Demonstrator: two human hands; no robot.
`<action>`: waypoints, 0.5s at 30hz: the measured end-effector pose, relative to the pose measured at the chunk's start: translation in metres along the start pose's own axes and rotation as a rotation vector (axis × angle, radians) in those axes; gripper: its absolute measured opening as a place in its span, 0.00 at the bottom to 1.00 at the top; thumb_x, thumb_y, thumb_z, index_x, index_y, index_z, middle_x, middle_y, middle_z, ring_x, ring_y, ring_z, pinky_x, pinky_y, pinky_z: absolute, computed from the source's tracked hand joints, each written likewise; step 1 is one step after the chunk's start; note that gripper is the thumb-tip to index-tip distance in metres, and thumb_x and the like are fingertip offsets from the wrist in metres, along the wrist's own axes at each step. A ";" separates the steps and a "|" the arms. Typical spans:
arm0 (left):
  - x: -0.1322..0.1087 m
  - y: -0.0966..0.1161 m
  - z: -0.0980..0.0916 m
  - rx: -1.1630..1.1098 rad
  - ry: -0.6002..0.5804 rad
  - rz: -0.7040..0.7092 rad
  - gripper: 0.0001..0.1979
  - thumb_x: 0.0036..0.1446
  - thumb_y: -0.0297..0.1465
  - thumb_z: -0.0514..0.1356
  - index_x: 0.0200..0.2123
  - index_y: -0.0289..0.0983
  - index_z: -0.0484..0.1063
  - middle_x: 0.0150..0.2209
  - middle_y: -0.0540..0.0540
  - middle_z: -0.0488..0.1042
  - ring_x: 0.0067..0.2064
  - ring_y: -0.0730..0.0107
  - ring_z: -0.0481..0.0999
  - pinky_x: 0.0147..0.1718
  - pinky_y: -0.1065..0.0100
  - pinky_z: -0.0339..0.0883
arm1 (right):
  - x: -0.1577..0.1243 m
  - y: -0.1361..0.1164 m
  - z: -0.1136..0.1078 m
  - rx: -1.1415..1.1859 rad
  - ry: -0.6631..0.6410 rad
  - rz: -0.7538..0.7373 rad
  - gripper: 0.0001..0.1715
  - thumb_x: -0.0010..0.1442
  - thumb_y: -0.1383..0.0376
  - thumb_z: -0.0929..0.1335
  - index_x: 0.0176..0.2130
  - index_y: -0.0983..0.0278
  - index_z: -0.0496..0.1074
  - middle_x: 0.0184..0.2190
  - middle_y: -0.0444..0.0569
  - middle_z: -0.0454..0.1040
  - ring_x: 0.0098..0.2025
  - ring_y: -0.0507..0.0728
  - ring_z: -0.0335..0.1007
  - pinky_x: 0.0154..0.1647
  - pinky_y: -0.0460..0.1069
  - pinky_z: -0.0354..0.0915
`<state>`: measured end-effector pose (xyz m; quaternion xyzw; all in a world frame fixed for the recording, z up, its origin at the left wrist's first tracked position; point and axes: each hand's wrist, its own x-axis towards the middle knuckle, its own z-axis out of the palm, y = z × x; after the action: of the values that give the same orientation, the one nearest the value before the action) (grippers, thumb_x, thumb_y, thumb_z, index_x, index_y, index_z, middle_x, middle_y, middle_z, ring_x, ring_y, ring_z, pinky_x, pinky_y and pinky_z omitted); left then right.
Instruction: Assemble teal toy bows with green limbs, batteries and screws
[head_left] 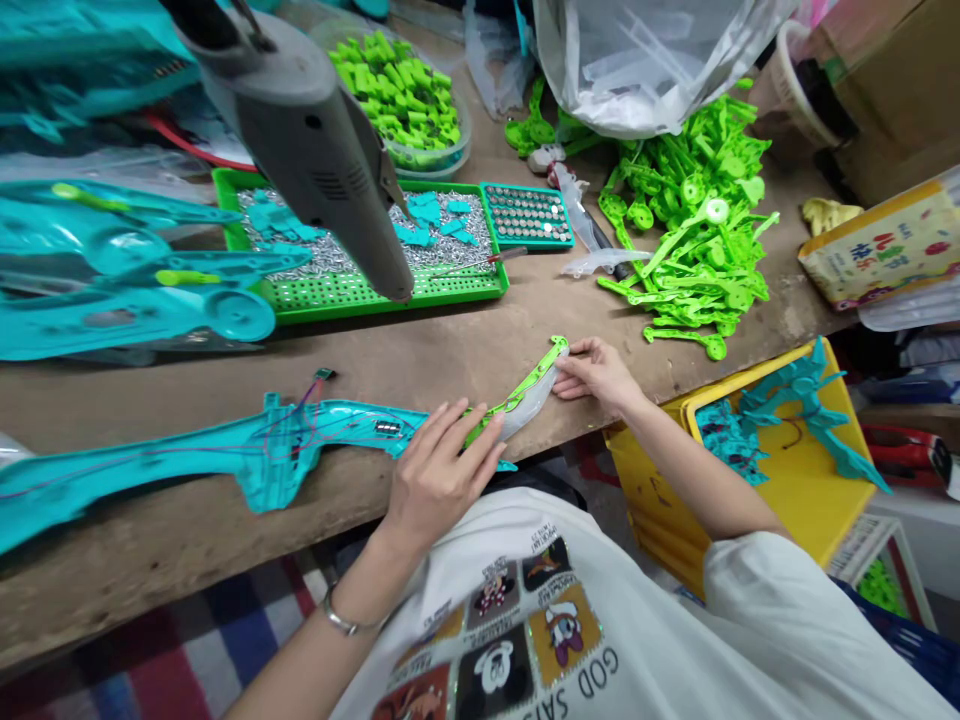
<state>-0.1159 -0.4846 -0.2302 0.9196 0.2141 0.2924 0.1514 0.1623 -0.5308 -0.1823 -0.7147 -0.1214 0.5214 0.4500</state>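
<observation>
A long teal plastic toy shell (225, 450) lies along the front of the brown workbench (420, 350), thin wires and small parts showing inside it. At its right end a curved green strip (525, 385) sits on a clear curved piece (529, 405). My left hand (439, 470) rests on the shell's right end, fingers stretched over the green strip. My right hand (596, 372) pinches the far tip of the green strip and the clear piece.
A grey hanging power screwdriver (315, 140) dangles over a green tray (360, 295) of screws and teal bits. A small tray of button cells (527, 213), a heap of green parts (697, 220), stacked teal shells (127, 270), a yellow bin (787, 470).
</observation>
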 end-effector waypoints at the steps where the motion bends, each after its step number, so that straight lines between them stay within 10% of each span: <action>1: 0.000 0.000 0.000 0.002 0.002 -0.002 0.27 0.60 0.30 0.68 0.62 0.41 0.71 0.58 0.42 0.78 0.63 0.51 0.74 0.64 0.48 0.69 | 0.001 0.001 0.000 0.005 -0.012 -0.016 0.29 0.55 0.62 0.80 0.43 0.60 0.60 0.23 0.43 0.81 0.22 0.54 0.79 0.24 0.46 0.79; 15: 0.000 -0.001 0.002 0.012 0.027 0.006 0.32 0.59 0.30 0.69 0.66 0.42 0.68 0.58 0.43 0.78 0.62 0.51 0.75 0.63 0.48 0.71 | 0.010 0.005 0.000 -0.020 -0.030 -0.037 0.29 0.58 0.55 0.78 0.43 0.59 0.57 0.23 0.42 0.80 0.22 0.55 0.79 0.21 0.47 0.77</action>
<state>-0.1145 -0.4841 -0.2324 0.9171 0.2152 0.3038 0.1422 0.1655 -0.5274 -0.1932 -0.7089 -0.1465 0.5224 0.4508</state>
